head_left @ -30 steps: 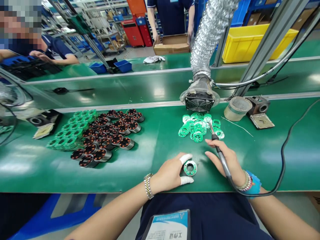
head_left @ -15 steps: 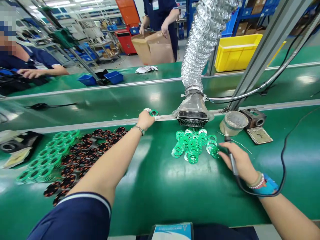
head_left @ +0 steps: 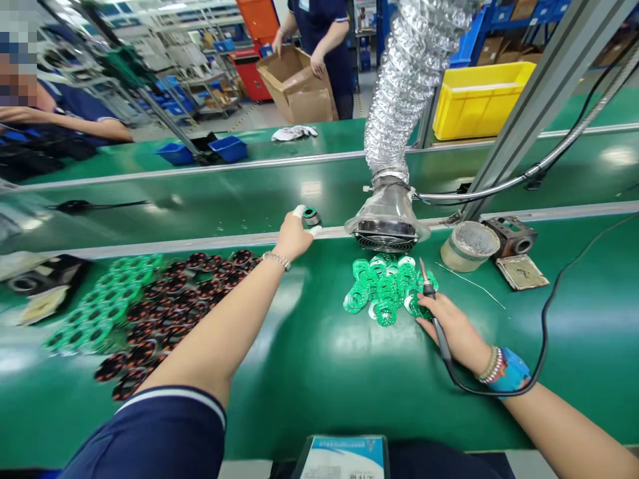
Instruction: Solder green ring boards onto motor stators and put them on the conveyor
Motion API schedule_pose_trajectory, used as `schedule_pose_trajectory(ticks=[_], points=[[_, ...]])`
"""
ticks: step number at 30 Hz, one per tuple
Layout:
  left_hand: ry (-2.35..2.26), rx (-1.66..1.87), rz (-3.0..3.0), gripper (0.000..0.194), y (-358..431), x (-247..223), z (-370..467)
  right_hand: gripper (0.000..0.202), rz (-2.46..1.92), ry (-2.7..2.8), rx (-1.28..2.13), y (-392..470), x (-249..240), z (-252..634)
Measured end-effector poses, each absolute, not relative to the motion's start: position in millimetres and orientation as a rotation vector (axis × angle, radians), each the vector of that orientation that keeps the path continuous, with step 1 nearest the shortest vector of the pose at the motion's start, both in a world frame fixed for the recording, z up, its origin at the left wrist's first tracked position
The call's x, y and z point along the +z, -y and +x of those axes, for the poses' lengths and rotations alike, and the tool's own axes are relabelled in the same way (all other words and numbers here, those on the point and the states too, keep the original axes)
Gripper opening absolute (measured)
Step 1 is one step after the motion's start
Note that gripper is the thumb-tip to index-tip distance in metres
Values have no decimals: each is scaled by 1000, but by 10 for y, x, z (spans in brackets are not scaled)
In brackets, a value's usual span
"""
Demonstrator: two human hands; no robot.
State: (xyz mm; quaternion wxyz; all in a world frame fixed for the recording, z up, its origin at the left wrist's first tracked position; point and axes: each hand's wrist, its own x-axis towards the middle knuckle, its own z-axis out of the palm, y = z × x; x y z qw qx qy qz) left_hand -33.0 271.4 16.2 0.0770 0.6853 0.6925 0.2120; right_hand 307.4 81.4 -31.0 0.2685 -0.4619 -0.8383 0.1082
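My left hand (head_left: 295,236), with white covers on its fingertips, reaches over the bench's back rail. Its thumb and forefinger are spread beside a small round motor coil (head_left: 311,217) topped with a green ring board. The coil looks free of the fingers, though contact at the thumb is hard to make out. A soldering iron (head_left: 439,336) lies in my right hand (head_left: 456,332), tip pointing up and away. Right fingertips also touch a green ring-shaped circuit board (head_left: 412,305) at the edge of a pile of such boards (head_left: 384,286).
Several copper-wound coils (head_left: 170,306) and stacked green board panels (head_left: 100,303) lie left. A fume duct (head_left: 387,219) hangs over the pile. Right are a round tub (head_left: 466,246), solder wire (head_left: 474,286) and an iron stand (head_left: 519,249). Two people work across the line.
My left fingers have spread apart, and the coil has moved slightly up and right out of them. My right hand has shifted left with the soldering iron, onto a board by the pile.
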Motion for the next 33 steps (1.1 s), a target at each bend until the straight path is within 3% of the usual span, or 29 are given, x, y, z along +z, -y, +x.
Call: schedule_pose_trajectory(ticks=[5, 14, 21, 26, 33], points=[[-1898, 581, 2486, 60, -1594, 308, -738, 24, -1125, 2353, 177, -751, -230, 2911], [-2325, 595, 2327, 51, -459, 88, -1574, 21, -936, 2479, 230, -734, -298, 2391], [-2360, 459, 2331, 37, -271, -91, -1578, 30, -830, 2467, 398, -666, -489, 2621], [-2295, 423, 2412, 21, -364, -49, -1387, 34, -830, 2380, 325, -542, -457, 2587], [-1897, 451, 2422, 32, -167, 57, -646, 29, -1038, 2344, 237, -489, -374, 2504]])
